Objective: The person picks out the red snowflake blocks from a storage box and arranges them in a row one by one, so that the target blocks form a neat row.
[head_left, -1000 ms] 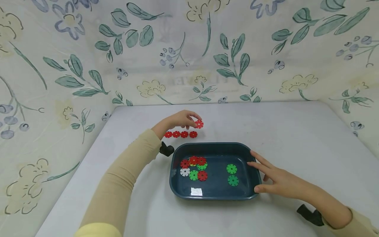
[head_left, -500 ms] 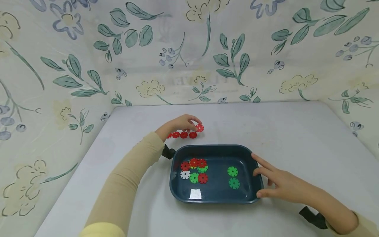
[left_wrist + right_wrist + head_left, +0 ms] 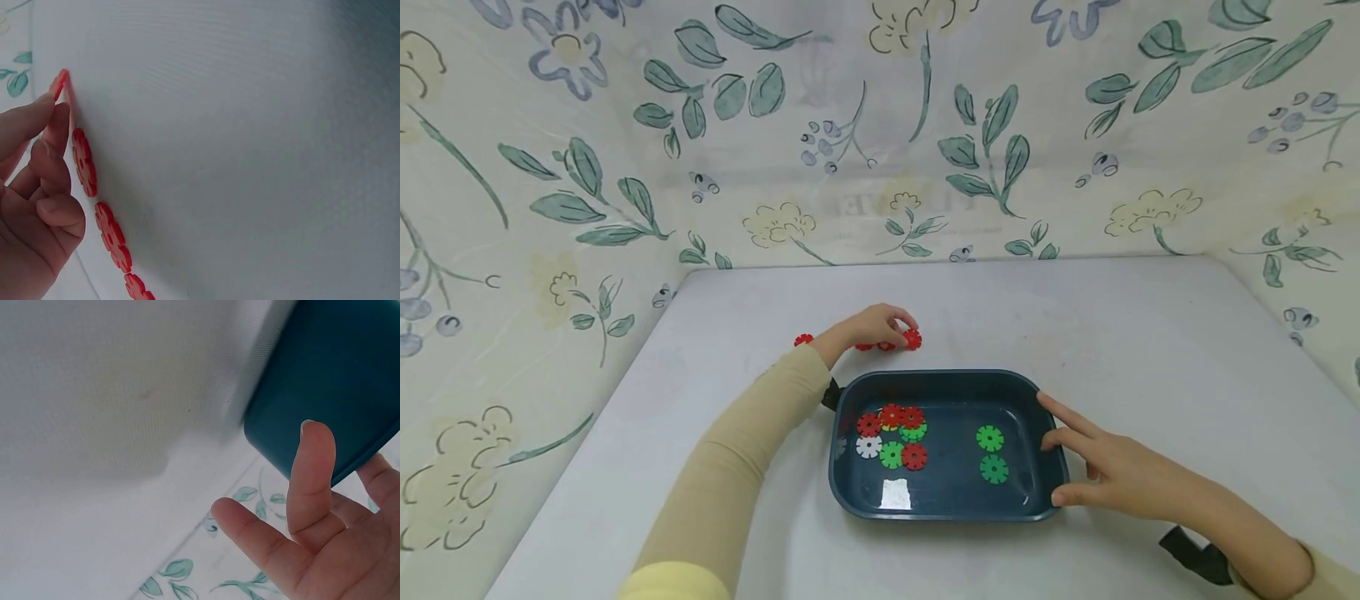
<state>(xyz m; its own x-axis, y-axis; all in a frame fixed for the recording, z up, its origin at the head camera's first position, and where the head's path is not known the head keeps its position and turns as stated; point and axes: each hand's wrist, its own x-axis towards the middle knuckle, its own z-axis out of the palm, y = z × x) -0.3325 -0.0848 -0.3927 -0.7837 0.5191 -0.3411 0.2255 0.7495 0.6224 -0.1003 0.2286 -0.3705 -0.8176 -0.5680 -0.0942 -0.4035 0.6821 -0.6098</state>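
Observation:
My left hand [image 3: 872,325] pinches a red snowflake-shaped plastic disc [image 3: 60,84] between thumb and finger, at the right end of a row of red discs [image 3: 85,162] on the table. In the left wrist view the held disc is tilted, its lower edge close to the tabletop; my hand and wrist hide part of the row in the head view. A dark blue tray [image 3: 951,493] stands nearer to me. My right hand [image 3: 1116,471] touches its right rim with spread, fairly straight fingers. In the tray lie several discs, among them a white disc [image 3: 868,447] and a green disc [image 3: 990,438].
The white table [image 3: 1150,350] stretches beyond and to the right of the tray. Behind it hangs a cloth [image 3: 850,125] printed with flowers and leaves. A black strap [image 3: 1195,557] is by my right wrist.
My left hand has come down and slightly to the right, bringing the red disc into line with the row. The tray appears slightly lower in view, with my right hand still at its rim.

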